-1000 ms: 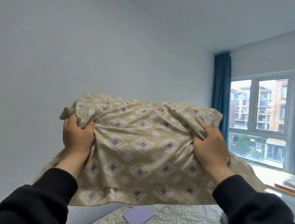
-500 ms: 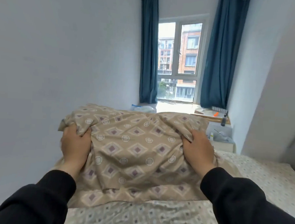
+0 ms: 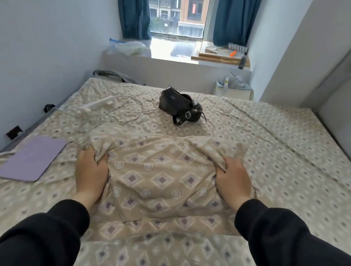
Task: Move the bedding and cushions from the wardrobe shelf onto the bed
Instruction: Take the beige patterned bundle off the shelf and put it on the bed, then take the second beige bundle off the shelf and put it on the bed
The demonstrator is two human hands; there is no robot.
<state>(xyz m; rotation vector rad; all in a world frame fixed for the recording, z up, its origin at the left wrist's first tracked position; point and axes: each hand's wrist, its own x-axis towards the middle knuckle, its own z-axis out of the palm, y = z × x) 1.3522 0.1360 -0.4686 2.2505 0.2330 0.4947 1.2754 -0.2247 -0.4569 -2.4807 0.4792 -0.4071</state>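
Observation:
A beige pillow [image 3: 161, 172] with a purple diamond and white ring pattern lies low over the near part of the bed [image 3: 280, 149], whose sheet has the same pattern. My left hand [image 3: 91, 169] grips the pillow's left side, fingers bunched into the cloth. On the pillow's right side my right hand [image 3: 234, 176] holds the fabric the same way. Both arms wear black sleeves. Another fold of the same patterned fabric [image 3: 165, 255] lies under the pillow at the near edge. The wardrobe is out of view.
A purple flat case [image 3: 31, 158] lies on the bed's left side. A black headset with a dark bag [image 3: 179, 108] sits mid-bed, and a white cable [image 3: 115, 108] loops to its left. A window sill with clutter [image 3: 220, 54] and a white bedside unit [image 3: 232, 91] stand beyond.
The pillow came down from chest height in front of the wall to just over the bed. My view swung right and tilted down onto the bed; both hands kept their grip.

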